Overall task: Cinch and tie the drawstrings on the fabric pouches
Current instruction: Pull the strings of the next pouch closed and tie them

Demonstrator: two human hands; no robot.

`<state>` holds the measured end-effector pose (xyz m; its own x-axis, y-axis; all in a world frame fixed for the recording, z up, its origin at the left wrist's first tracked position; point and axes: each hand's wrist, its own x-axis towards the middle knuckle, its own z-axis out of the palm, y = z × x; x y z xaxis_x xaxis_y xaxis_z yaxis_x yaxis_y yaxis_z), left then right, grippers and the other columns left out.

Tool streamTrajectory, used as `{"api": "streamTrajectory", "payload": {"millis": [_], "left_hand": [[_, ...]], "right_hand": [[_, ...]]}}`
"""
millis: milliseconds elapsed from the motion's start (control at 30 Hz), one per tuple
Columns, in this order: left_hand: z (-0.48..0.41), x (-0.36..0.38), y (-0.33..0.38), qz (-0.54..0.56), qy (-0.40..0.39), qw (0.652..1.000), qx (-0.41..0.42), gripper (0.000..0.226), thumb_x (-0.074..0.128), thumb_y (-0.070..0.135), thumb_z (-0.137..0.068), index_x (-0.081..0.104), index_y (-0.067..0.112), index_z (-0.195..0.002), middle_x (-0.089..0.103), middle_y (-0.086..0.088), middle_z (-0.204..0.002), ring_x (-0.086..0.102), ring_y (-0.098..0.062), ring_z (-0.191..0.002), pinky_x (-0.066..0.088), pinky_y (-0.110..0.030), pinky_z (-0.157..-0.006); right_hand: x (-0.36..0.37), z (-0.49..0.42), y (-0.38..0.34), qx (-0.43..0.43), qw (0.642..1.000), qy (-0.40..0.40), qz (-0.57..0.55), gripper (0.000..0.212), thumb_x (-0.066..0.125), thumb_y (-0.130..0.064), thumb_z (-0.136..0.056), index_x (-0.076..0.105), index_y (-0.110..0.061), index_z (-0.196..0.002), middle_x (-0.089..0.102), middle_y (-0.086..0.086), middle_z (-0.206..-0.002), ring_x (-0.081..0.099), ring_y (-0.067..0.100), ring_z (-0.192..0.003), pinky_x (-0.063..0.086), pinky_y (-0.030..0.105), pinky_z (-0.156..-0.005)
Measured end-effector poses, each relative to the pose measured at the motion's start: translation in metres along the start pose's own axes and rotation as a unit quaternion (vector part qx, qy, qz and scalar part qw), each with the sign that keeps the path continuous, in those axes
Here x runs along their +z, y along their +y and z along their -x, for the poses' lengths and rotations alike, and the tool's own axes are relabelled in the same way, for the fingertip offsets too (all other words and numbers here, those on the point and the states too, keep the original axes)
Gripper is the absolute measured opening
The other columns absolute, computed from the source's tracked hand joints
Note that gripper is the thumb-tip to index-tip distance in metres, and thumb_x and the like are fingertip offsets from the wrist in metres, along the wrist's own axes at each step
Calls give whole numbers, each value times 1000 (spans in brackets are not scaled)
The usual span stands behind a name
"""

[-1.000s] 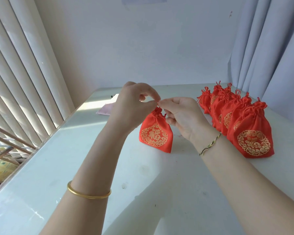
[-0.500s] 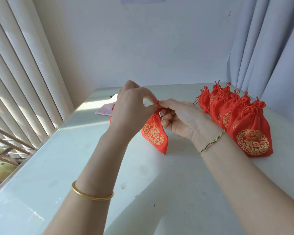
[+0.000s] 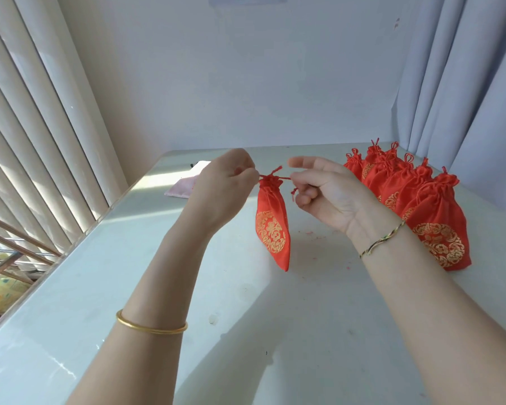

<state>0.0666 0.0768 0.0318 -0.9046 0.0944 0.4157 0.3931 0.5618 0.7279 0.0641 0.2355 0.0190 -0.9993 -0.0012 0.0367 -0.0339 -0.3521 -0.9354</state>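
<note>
Two drawstrings [image 3: 285, 178] pulled wider, pouch [image 3: 272, 226] turned edgewise

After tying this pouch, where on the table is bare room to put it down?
Bare table lies left of the left hand, to the edge, and in front of the pouch that it and the right hand hold by its drawstring. Crowded: the right side, where the row of pouches stands; a pink cloth lies back left.

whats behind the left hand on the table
A flat pale pink item lies on the table behind the left hand, which pinches the drawstring. The hand covers its right end, so what it is cannot be told.
</note>
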Motion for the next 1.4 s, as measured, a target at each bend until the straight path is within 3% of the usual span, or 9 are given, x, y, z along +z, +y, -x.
{"api": "streamTrajectory", "payload": {"millis": [300,467,600,733,933,1033,1167,1267,1400], "left_hand": [[1,5,2,87,-41,995,-36,26,40,6,-83,34,17,-60,27,5,-56,23,-7,-47,20,-18,-42],[5,9,11,227,-76,963,-123,22,42,9,-83,44,12,-61,43,2,-54,41,-15,-51,41,-26,-54],[9,13,23,295,-88,941,-143,22,42,8,-85,46,11,-64,45,1,-53,42,-13,-45,41,-21,-47],[17,23,39,353,-109,916,-156,22,42,7,-85,44,12,-64,42,-1,-55,39,-15,-48,39,-25,-51],[30,61,82,408,-162,878,-188,25,44,12,-87,44,15,-62,45,-1,-57,42,-13,-45,42,-19,-46],[38,81,96,433,-204,854,-205,22,47,13,-87,46,14,-65,47,0,-58,45,-12,-46,44,-18,-46],[48,113,98,337,-223,900,-164,12,63,20,-87,52,14,-86,54,0,-74,51,-10,-58,47,-22,-52],[56,141,87,215,-253,929,-163,40,72,19,-81,48,12,-112,55,-3,-92,54,-11,-71,48,-23,-60],[65,174,78,144,-269,941,-143,26,66,9,-84,50,5,-103,55,-5,-79,53,-11,-61,47,-19,-47]], "right_hand": [[-5,-5,7,-157,962,78,209,32,53,13,-76,59,-16,-89,43,1,-56,38,11,-46,32,19,-46],[-9,1,9,-57,973,57,217,29,54,-20,-92,48,-14,-119,57,4,-88,53,14,-56,44,26,-53],[-17,25,6,-3,957,28,287,66,65,-48,-80,38,-15,-130,50,-1,-125,66,19,-77,52,36,-68],[-42,56,11,-68,881,69,464,46,77,-35,-71,55,-12,-104,59,-2,-105,58,16,-94,46,34,-79],[-82,98,1,-112,877,96,458,27,72,-36,-76,62,-14,-88,63,-9,-82,57,3,-78,41,18,-66],[-106,107,-2,-157,856,159,467,22,70,-25,-79,61,-6,-73,64,6,-70,61,23,-70,45,34,-65],[-149,116,-15,-126,870,187,438,23,74,-23,-76,68,-2,-71,69,18,-73,65,31,-69,51,41,-67],[-170,119,-19,-96,901,193,377,11,74,-17,-77,69,-13,-69,70,5,-70,68,16,-64,51,34,-66],[-182,112,-11,-95,897,197,384,15,73,-20,-79,64,-15,-68,66,1,-68,63,15,-65,48,30,-65]]}}
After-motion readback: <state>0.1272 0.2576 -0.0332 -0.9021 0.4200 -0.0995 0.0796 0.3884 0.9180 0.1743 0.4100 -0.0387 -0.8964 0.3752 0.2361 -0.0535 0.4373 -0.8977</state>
